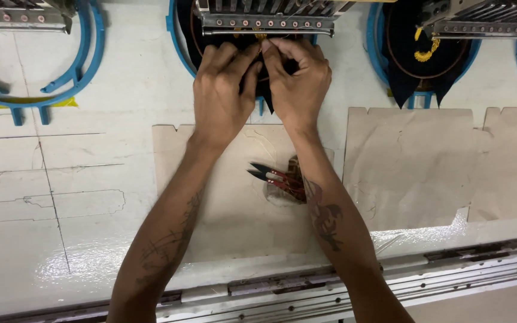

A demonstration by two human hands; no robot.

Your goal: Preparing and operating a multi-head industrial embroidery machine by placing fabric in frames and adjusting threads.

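Note:
My left hand (222, 90) and my right hand (299, 75) meet fingertip to fingertip under the middle embroidery head (267, 23). Both pinch at something small, probably thread, over the dark fabric (265, 96) held in a blue hoop (178, 42). What the fingers grip is hidden by the fingers themselves. A pair of red-handled thread snips (275, 177) lies on the brown paper sheet (234, 209) between my forearms.
An empty blue hoop (61, 81) sits at the left under another head. At the right a hoop (378, 54) holds dark fabric with yellow stitching (427, 52). More brown paper (414, 167) covers the white table (79, 179). A metal rail (306, 287) runs along the near edge.

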